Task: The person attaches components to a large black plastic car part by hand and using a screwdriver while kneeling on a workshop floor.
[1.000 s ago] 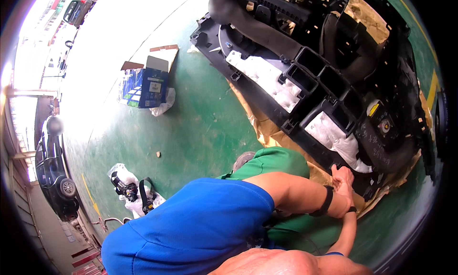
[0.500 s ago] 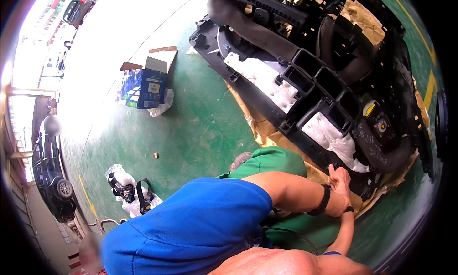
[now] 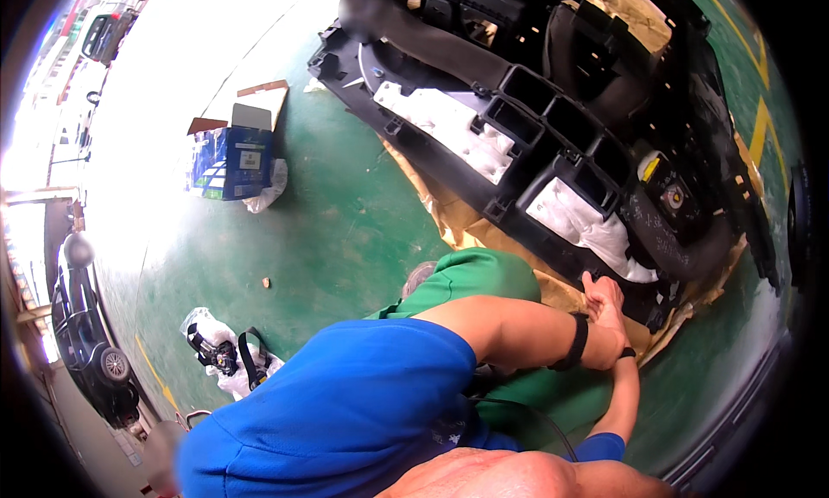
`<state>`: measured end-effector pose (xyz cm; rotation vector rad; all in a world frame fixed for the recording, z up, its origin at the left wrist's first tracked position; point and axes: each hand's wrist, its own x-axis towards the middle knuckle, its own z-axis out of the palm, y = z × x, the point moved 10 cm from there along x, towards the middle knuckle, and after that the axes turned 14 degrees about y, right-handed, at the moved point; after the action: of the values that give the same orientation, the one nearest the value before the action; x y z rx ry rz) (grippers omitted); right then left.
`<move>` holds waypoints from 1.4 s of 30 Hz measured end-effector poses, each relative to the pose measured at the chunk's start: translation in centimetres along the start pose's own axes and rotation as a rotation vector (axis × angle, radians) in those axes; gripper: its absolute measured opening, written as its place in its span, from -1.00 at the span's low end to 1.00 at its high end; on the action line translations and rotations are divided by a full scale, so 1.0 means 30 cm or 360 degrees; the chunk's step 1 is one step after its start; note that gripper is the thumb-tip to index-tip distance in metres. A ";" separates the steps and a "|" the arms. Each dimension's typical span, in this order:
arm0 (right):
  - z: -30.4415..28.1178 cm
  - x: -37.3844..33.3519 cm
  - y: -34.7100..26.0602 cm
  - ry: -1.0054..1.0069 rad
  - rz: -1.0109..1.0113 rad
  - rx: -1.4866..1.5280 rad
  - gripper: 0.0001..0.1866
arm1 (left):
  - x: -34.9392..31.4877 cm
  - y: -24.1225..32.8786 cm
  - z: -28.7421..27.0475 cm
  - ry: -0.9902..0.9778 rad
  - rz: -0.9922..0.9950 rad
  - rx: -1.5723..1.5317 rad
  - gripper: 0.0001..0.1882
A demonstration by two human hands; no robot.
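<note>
- I see overlapping hands (image 3: pixel 608 318) at 4 o'clock; can't tell their grip.
- Black dashboard (image 3: pixel 553 144), 2 o'clock: uneven pressure could crack its edge.

A vehicle workshop, by its green floor (image 3: pixel 337 230), yellow markings (image 3: pixel 759 135), dark car (image 3: pixel 89 334) and large black dashboard (image 3: pixel 547 153).
</note>
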<state>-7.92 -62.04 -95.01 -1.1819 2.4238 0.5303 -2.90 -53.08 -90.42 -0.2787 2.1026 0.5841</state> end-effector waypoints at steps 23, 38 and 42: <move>0.058 0.024 0.027 -0.0005 -0.0007 0.0057 -0.26 | -0.055 0.015 0.010 0.0011 0.0056 0.0043 -0.28; 0.115 0.073 0.066 0.0161 -0.0054 -0.0047 -0.26 | -0.091 0.018 -0.018 0.0043 0.0092 -0.0033 -0.29; 0.212 0.119 0.139 -0.0003 0.0081 0.0089 -0.27 | -0.092 0.030 -0.028 0.0047 0.0109 -0.0026 -0.29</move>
<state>-12.15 -58.85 -101.54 -1.0994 2.4564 0.4753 -2.32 -52.79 -87.48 -0.2266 2.1432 0.6412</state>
